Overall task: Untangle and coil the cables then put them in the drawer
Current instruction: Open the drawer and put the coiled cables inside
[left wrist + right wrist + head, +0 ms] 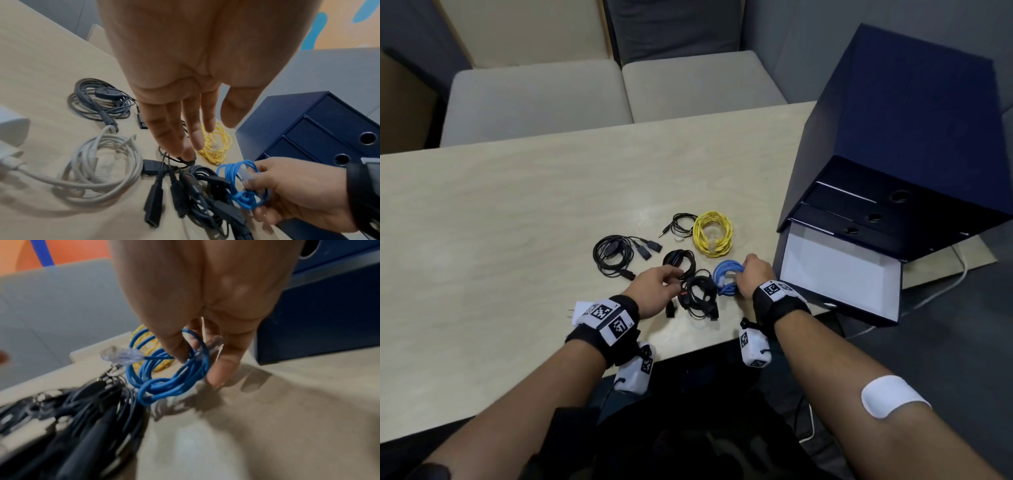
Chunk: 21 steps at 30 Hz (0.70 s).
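From the head view, we take the open drawer (839,274) as our landmark: it is pulled out of the bottom of the dark blue cabinet (900,137), its white inside facing us, presumably left open so coils can go straight in. Just left of it our right hand (755,275) curls round the blue cable (726,277), already coiled, so we judge this one is next to go in. Further left of the drawer our left hand (654,289) lies with fingers out on the black cables (697,294), probably to keep them from dragging along. The yellow cable (713,233) lies coiled on the table (500,205), beyond the blue one.

From the left wrist, the fingers (185,129) are straight and loosely spread, gripping nothing, one tip touching a thin black lead. A white cable (102,164) is coiled furthest from the drawer.

From the right wrist, thumb and fingers (174,344) pinch the blue coil at its top edge, so the ring hangs roughly on edge, its lowest loops near or on the table. One clear plug (121,356) points away from the cabinet; the other sits against the fingers.
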{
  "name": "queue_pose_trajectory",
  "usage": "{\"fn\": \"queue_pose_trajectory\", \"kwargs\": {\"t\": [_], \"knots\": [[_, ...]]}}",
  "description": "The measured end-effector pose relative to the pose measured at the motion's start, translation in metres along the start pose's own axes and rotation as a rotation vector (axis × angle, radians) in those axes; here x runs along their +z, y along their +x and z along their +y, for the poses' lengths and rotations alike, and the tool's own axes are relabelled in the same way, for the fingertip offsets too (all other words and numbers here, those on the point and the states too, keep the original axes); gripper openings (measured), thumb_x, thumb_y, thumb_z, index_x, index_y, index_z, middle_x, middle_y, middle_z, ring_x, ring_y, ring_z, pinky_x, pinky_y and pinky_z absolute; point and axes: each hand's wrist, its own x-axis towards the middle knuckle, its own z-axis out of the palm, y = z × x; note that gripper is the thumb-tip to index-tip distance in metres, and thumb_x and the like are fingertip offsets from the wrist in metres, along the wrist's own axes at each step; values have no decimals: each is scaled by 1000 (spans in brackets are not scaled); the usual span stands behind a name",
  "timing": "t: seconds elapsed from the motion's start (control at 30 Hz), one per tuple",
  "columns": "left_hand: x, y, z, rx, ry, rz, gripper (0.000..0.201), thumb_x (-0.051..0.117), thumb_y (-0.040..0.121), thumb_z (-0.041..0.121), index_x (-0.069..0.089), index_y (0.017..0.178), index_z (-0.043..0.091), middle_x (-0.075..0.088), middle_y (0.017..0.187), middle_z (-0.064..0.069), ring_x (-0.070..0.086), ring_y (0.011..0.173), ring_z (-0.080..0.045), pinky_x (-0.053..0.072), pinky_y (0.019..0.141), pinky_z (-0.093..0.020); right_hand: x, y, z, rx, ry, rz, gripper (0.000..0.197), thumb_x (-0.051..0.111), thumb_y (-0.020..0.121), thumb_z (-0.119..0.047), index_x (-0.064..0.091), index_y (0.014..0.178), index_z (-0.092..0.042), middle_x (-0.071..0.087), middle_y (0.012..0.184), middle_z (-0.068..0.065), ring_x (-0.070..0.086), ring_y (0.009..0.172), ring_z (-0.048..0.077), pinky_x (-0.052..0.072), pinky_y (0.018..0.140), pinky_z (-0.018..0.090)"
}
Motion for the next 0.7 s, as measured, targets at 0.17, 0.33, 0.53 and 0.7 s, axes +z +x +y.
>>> {"fn": "queue_pose_trajectory", "kwargs": {"t": [0.17, 0.33, 0.53, 0.7], "knots": [[7, 5, 16, 40, -15, -21, 39, 59, 91, 17, 53, 130, 12, 63, 105, -2, 62, 96, -23, 49, 91, -34, -17, -9, 6, 2, 237, 97, 10, 56, 88, -16, 51, 95, -10, 61, 103, 17, 58, 89, 33, 44, 69, 31], [21, 18, 58, 95, -121, -38, 72, 65, 79, 54, 39, 140, 25, 59, 116, -1, 64, 95, -20, 55, 82, -36, -42, -28, 12, -60, 489, 189, 14, 61, 81, -18, 47, 79, -17, 65, 86, 13, 65, 71, 32, 58, 65, 41], [55, 35, 112, 59, -536, -98, 42, 60, 92, 12, 46, 130, 0, 55, 82, -8, 63, 62, -18, 59, 68, -32, -73, -43, 39, -86, 741, 203, 20, 68, 83, -18, 49, 87, -11, 60, 71, 7, 56, 50, 23, 51, 49, 32], [84, 56, 135, 90, -424, -74, 30, 59, 91, 2, 55, 120, -3, 57, 71, -7, 58, 47, -8, 57, 58, -25, -89, -43, 86, -40, 1138, 0, 28, 62, 93, -18, 55, 113, 1, 62, 88, 14, 58, 63, 23, 54, 54, 27]]}}
